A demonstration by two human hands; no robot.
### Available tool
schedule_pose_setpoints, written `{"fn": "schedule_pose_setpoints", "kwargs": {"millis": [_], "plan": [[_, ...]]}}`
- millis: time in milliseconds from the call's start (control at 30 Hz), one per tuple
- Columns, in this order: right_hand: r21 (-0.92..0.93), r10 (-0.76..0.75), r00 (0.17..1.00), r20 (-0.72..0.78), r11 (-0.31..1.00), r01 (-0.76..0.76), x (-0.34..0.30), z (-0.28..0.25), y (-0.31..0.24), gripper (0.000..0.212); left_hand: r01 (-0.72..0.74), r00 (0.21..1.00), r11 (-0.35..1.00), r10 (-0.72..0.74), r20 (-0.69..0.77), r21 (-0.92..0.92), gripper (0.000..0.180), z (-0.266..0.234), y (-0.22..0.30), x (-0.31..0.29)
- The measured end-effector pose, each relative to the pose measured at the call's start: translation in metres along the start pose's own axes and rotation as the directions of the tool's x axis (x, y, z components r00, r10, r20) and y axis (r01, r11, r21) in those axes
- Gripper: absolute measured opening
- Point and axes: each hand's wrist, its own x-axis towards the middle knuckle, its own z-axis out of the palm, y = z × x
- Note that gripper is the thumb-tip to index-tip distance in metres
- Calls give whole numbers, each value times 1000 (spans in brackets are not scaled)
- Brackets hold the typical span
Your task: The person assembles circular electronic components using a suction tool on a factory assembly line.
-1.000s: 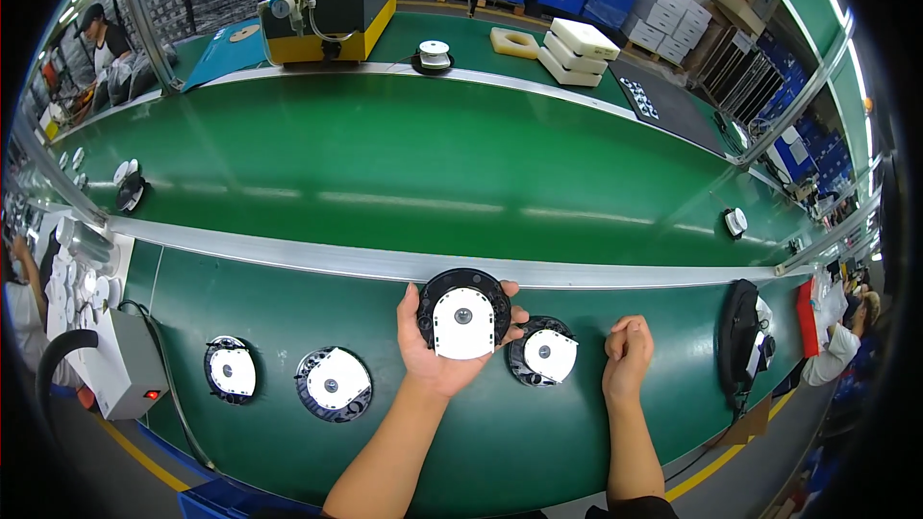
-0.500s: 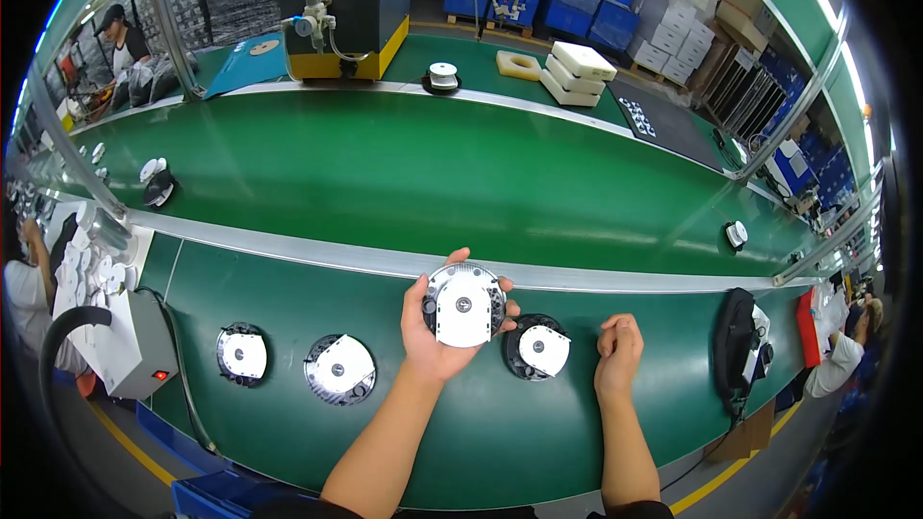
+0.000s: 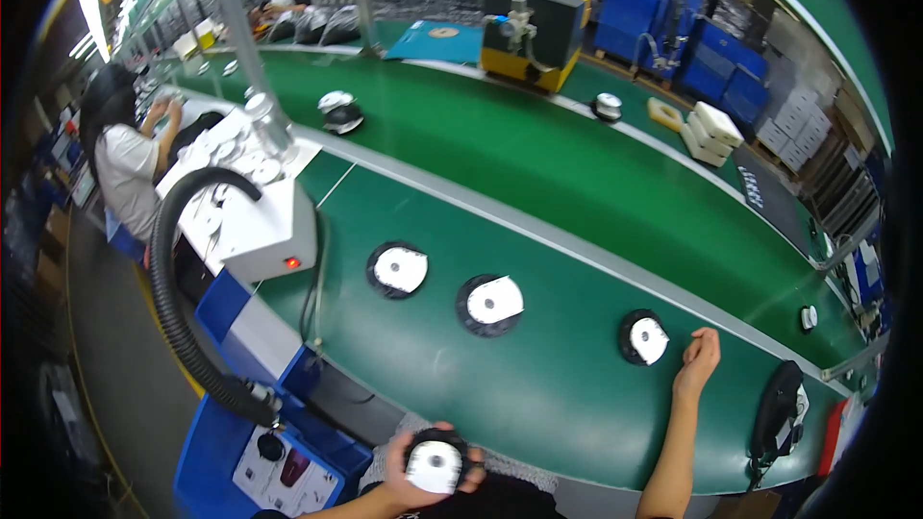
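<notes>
Low by the bench's near edge, my left hand (image 3: pixel 394 466) grips a round black assembly with a white plate (image 3: pixel 435 467) on top, its fingers around the rim. My right hand (image 3: pixel 702 360) rests over the green bench with its fingers curled; whether anything small is inside is hidden. Closest to it, on its left, lies a similar black-and-white round assembly (image 3: pixel 643 337). Two more such pieces, a middle round assembly (image 3: pixel 490 304) and a left round assembly (image 3: pixel 397 269), lie flat farther left.
A white box with a red lit switch (image 3: pixel 279 240) and a black flexible hose (image 3: pixel 168 298) stand left, beside blue bins (image 3: pixel 216 432). Beyond a metal rail runs a green conveyor (image 3: pixel 538 192) carrying round parts. A black pouch (image 3: pixel 779 413) lies right. A co-worker (image 3: pixel 130 154) sits far left.
The view has swung left and down. My left hand has brought the round assembly from above the bench to its near edge, close to my body. The right hand remains curled near the rightmost piece.
</notes>
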Motion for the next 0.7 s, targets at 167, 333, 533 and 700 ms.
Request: {"fn": "schedule_pose_setpoints", "kwargs": {"millis": [167, 333, 533, 700], "plan": [[0, -30, 998, -47, 1000, 30, 13, -11, 9, 29, -572, 745, 819, 503, -439, -32, 50, -18, 60, -105], [48, -35, 993, -117, 998, 40, 24, -27, 13, 28, -645, 659, 743, 658, -365, 175, 59, -2, 92, -112], [25, -20, 986, -163, 999, 24, 20, -22, 11, 26, -498, 756, 755, 619, -212, 426, 59, 24, 105, -108], [0, -40, 985, -166, 999, 40, 26, -25, 6, 24, -490, 806, 822, 554, -209, 290, 60, 26, 109, -111]]}}
